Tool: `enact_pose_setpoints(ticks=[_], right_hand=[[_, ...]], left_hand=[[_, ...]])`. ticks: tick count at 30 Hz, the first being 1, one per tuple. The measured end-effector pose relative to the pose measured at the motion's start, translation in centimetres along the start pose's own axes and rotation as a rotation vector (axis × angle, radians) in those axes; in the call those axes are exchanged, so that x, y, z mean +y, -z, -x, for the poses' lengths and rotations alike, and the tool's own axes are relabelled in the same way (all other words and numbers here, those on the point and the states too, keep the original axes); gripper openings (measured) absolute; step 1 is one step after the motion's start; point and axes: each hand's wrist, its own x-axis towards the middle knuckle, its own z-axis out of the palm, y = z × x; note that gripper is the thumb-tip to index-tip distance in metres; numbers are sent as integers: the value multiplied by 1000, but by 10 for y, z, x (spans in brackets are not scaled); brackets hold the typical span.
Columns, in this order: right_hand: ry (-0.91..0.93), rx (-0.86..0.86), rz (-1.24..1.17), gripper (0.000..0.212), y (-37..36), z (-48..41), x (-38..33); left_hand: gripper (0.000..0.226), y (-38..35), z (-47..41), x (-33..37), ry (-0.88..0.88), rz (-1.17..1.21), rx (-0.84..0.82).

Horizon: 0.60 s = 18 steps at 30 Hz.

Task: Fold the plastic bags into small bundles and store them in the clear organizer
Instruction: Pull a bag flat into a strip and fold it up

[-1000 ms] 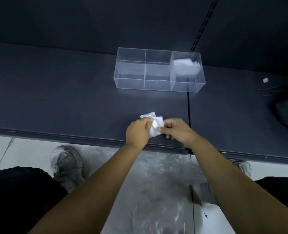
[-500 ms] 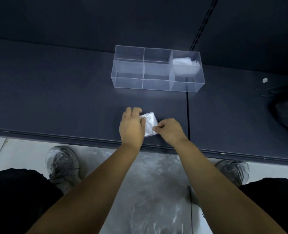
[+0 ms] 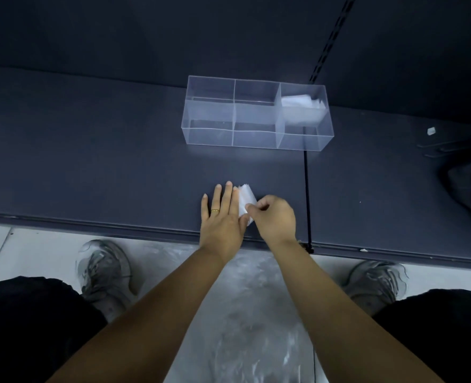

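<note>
The bag [image 3: 246, 195] is lying on the tabletop [image 3: 90, 161] between the hands, left hand [image 3: 222, 219] pressing flat on its edge, right hand [image 3: 274, 217] pinching its near corner, while the organizer [image 3: 209, 116] beyond them is holding a bundle [image 3: 300, 102] in its right compartment.

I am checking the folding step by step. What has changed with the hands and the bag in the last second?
The left hand released its grip on the folded bag and opened flat, straight fingers pressing the bag's left edge onto the table. The right hand keeps pinching the near right edge. The clear organizer and the bundle at its right end stayed put.
</note>
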Motion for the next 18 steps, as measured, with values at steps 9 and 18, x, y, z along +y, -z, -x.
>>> enact_pose_setpoints(ticks=[9, 18], right_hand=[[148, -324, -379, 28, 54, -22, -3], [71, -331, -505, 6, 106, -84, -24]], left_hand=[[71, 57, -20, 5, 241, 1054, -104], [13, 117, -94, 39, 231, 1552, -21]])
